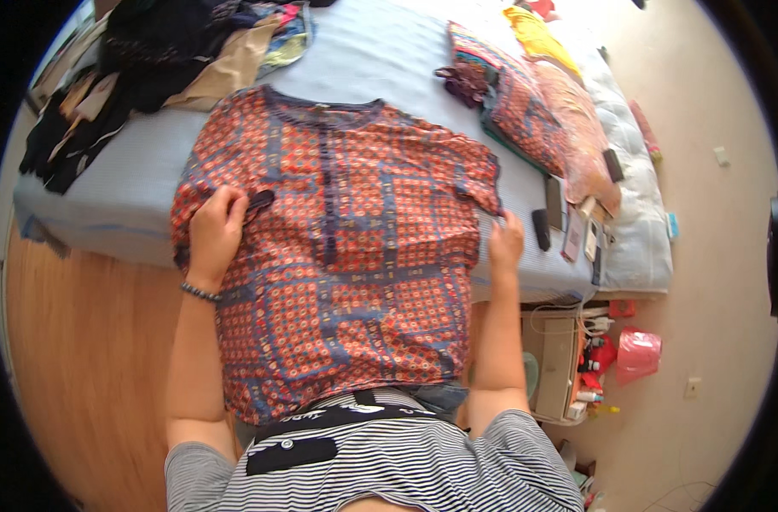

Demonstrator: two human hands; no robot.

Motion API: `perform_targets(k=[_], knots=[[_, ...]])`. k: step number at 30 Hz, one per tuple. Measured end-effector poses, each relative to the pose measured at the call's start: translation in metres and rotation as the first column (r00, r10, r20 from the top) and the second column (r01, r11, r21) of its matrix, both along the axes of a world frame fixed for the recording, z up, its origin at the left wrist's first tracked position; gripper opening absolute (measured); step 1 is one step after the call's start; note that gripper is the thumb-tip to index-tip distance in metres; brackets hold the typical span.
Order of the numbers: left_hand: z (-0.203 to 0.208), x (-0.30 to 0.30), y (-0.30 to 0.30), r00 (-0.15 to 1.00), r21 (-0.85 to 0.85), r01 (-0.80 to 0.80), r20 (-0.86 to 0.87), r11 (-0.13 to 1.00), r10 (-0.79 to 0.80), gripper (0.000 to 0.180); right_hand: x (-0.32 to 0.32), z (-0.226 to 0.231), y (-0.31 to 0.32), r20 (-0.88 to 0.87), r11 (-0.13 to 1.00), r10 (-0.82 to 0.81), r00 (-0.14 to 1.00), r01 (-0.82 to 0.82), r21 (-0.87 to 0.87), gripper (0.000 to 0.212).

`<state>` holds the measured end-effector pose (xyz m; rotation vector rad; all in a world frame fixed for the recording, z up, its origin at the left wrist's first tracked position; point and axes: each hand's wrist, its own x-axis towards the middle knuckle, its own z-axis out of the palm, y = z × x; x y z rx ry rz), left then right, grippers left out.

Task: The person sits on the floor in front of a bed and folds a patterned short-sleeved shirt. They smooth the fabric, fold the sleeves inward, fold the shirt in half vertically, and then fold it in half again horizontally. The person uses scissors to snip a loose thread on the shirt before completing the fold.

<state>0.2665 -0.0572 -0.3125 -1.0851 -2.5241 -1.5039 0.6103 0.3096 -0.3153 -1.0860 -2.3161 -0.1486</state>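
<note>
A red-and-blue patterned shirt with a dark neckline and button placket lies spread over the edge of the bed. Its collar points away from me, and its lower hem hangs toward my waist. My left hand is closed on the left sleeve, fingers pinching the cloth near a dark cuff edge. At the other side, my right hand pinches the end of the right sleeve by its dark trim. The right sleeve is bent outward. Some fingertips are hidden by the fabric.
Dark and beige clothes are heaped at the far left of the bed. Folded patterned garments and a yellow one lie at the right. Near them are a dark remote-like object and several phone-like items. A small cabinet stands beside the bed.
</note>
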Motion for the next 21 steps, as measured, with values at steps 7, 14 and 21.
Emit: perform_targets(k=[7,14,21], knots=[[-0.002,-0.008,-0.006,0.975,0.032,0.03,0.218,0.999,-0.036,0.013,0.056,-0.022,0.018,0.056,0.993,-0.074,0.996,0.079,-0.089,0.014],[0.003,0.0,-0.009,0.963,0.014,0.092,0.254,0.996,-0.092,0.026,-0.087,0.054,-0.096,-0.598,0.677,0.211,0.773,-0.557,-0.48,0.019],[0.016,0.008,0.005,0.987,-0.102,0.043,-0.153,0.994,-0.058,0.024,-0.209,0.028,-0.202,-0.531,0.317,0.525,0.665,-0.732,-0.602,0.029]])
